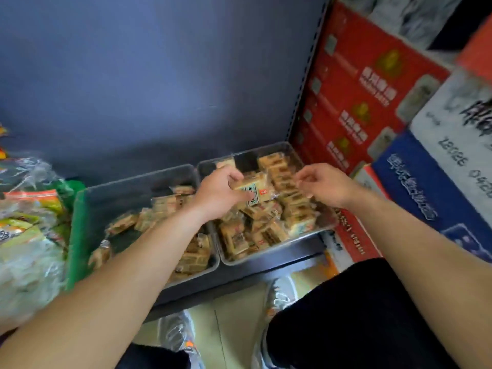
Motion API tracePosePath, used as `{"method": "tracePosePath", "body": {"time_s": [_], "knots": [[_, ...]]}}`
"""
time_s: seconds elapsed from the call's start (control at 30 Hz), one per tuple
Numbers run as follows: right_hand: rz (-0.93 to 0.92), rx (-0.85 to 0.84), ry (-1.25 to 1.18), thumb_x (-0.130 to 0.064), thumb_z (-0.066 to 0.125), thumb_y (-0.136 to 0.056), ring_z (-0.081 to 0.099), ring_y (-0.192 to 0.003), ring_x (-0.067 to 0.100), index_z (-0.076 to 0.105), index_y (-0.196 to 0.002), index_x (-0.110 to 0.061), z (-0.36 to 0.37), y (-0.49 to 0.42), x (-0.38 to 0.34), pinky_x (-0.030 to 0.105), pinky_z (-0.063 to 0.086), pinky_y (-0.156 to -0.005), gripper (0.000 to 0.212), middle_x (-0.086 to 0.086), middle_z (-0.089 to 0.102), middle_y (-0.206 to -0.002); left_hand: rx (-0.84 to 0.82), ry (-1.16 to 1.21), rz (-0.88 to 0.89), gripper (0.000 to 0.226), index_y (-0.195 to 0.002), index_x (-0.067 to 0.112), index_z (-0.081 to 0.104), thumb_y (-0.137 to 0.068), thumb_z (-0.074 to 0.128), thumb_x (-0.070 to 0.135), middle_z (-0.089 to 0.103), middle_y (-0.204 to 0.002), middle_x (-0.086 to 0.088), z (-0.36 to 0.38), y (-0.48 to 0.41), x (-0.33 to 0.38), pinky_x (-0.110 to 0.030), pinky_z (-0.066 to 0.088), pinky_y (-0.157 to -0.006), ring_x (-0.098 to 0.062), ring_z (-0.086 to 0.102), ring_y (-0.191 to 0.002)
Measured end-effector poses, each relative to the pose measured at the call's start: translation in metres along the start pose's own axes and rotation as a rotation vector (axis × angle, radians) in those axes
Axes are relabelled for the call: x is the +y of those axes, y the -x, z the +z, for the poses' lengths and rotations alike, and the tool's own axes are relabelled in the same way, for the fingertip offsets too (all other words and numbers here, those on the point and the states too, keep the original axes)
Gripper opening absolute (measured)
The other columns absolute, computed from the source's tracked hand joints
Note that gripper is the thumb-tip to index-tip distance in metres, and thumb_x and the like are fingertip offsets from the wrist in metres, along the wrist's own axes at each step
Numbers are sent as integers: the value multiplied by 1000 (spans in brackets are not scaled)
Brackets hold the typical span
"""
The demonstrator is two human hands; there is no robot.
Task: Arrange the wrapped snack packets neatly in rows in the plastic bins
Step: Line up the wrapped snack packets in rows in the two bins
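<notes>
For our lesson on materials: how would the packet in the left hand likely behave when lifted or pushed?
The packet is probably light: the left hand lifts it with its fingertips alone. It looks blocky and keeps its shape, so likely fairly stiff. Its glossy wrap may slide easily over the packets in the right bin.

Open top above both bins (133, 187); red cartons (354, 102) seemingly tight beside.
</notes>
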State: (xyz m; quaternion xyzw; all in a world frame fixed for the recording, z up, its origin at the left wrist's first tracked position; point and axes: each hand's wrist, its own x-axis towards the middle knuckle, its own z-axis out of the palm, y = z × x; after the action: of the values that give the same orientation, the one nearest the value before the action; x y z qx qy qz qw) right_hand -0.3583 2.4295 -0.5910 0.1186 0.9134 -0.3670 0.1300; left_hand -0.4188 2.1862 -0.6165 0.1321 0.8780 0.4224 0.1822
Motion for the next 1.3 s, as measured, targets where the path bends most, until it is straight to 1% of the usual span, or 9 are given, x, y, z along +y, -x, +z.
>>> {"method": "tracePosePath", "body": {"time_s": [0.13, 0.27, 0.47, 0.63, 0.73, 0.87, 0.97, 1.1, 1.3], "knots": [[101, -1, -39, -5, 58, -99, 57, -68, 11, 64, -99, -14, -8, 14, 33, 19, 47, -63, 10, -1, 63, -80, -85, 48, 28, 36, -111, 28, 59, -83, 83, 26, 62, -112, 7, 55, -18, 5, -25, 46, -82, -13, 61, -102], [225, -61, -74, -10, 55, -103, 64, -87, 19, 62, -117, -11, -15, 19, 50, 32, 55, -81, 16, -1, 63, -89, -143, 70, 44, 29, -109, 24, 57, -89, 75, 12, 64, -110, 6, 83, -29, 3, -8, 42, -66, -5, 61, -90], [256, -86, -66, -16, 55, -104, 68, -102, 25, 64, -123, -13, -16, 14, 51, 43, 56, -90, 21, 8, 69, -111, -268, 165, 47, 40, -124, 20, 60, -88, 78, 15, 68, -117, 3, 105, -31, 3, -30, 58, -87, -13, 68, -102], [251, -96, -62, -17, 55, -104, 64, -85, 18, 63, -120, -14, -16, 6, 60, 27, 49, -65, 19, 5, 69, -103, -229, 219, 59, 37, -115, 24, 62, -84, 82, 21, 70, -107, 3, 119, -38, 13, -35, 59, -87, -13, 69, -96], [232, -76, -77, -23, 56, -103, 64, -82, 16, 61, -126, -20, -17, 2, 63, 28, 50, -67, 23, -6, 65, -97, -219, 258, 58, 35, -109, 23, 61, -82, 84, 20, 70, -102, 1, 123, -41, 15, -35, 60, -84, -15, 70, -93], [243, -113, -112, -27, 57, -103, 69, -84, 20, 57, -131, -23, -13, -2, 66, 46, 59, -88, 28, -1, 67, -100, -345, 178, 35, 39, -112, 20, 59, -82, 83, 17, 71, -101, 2, 128, -38, 14, -31, 59, -83, -15, 71, -94], [241, -189, 11, -31, 54, -104, 71, -85, 20, 63, -121, -21, -8, -6, 67, 42, 59, -84, 22, 4, 70, -104, -505, 128, 39, 35, -110, 24, 67, -80, 84, 17, 74, -103, 5, 129, -37, 11, -34, 59, -87, -12, 71, -99], [204, -312, 269, -39, 59, -101, 70, -89, 19, 68, -112, -19, 0, -11, 66, 36, 58, -80, 24, 3, 71, -108, -422, 16, 120, 28, -113, 26, 73, -86, 79, 21, 71, -105, 17, 110, -40, 7, -15, 54, -77, 0, 65, -100], [163, -397, 508, -47, 53, -102, 57, -118, 23, 65, -133, -23, 6, -11, 61, 34, 47, -95, 41, 3, 63, -131, -442, -338, 120, 23, -104, 44, 72, -82, 78, 48, 67, -114, 23, 90, -46, -19, -38, 50, -95, -9, 58, -112]]}}
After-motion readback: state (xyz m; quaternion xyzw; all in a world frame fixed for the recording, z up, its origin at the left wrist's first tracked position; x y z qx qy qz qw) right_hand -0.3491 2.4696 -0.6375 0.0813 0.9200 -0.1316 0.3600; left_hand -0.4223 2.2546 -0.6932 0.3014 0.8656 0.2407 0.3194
